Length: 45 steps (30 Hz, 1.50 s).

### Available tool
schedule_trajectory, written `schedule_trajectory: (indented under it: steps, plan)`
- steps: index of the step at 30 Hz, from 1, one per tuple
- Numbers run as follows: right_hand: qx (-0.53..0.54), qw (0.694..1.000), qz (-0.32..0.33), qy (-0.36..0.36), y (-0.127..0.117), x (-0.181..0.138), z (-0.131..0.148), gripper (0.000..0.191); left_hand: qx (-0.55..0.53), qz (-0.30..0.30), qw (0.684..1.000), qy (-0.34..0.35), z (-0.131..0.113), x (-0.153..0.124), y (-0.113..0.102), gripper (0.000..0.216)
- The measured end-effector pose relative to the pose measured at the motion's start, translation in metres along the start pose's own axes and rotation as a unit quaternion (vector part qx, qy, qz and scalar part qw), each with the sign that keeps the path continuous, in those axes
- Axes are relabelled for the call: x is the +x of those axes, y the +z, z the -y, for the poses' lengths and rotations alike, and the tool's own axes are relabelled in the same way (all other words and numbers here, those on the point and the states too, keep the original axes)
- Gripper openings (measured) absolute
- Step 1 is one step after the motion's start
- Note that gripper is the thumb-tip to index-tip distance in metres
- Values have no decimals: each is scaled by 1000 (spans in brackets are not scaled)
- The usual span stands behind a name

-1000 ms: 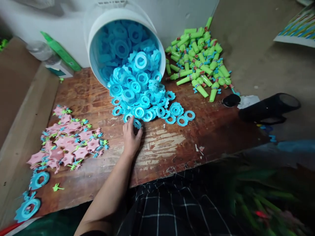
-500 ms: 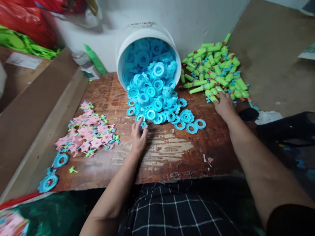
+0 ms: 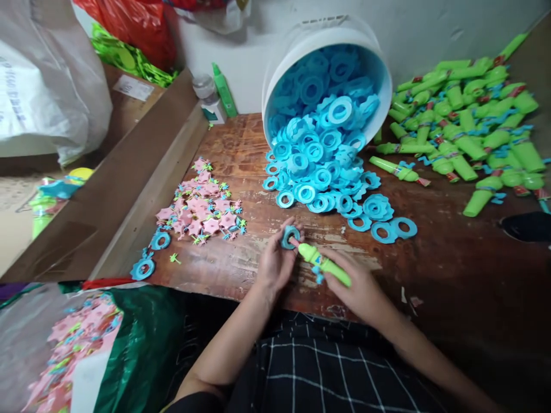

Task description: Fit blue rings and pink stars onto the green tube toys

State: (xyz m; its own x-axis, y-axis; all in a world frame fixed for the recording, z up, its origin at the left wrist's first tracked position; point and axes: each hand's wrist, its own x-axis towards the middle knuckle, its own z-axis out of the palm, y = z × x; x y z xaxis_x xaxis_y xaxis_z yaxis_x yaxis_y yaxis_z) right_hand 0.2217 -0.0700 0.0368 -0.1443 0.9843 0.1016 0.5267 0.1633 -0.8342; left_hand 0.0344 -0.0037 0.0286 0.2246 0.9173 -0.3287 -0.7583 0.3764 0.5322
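The clothing (image 3: 321, 373) is black with a grid of thin white lines, the left sleeve (image 3: 196, 401) plain black.

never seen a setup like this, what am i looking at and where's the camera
No machine here: this is a person at work, filmed by a camera worn on the head, looking forward and down. The bare left hand holds a blue plastic ring; the bare right hand holds a bright green plastic tube-like piece, its reddish tip at the ring. On the brown wooden table, a tipped white plastic bucket spills blue rings, with pink star-shaped pieces left of it and heaped green pieces right.
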Motion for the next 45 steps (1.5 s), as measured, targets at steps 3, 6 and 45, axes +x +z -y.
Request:
schedule_trajectory:
  steps: [3, 6, 45]
  plan:
    - [-56, 998, 8, -29, 29, -12, 8, 46, 18, -21, 999, 44, 11, -5, 3, 43]
    - [-13, 999, 37, -5, 36, -15, 5, 45, 38, -39, 996, 66, 16, -15, -2, 66]
    - [382, 891, 63, 236, 41, -7, -15, 40, 595, -94, 709, 368, -65, -10, -52, 44]
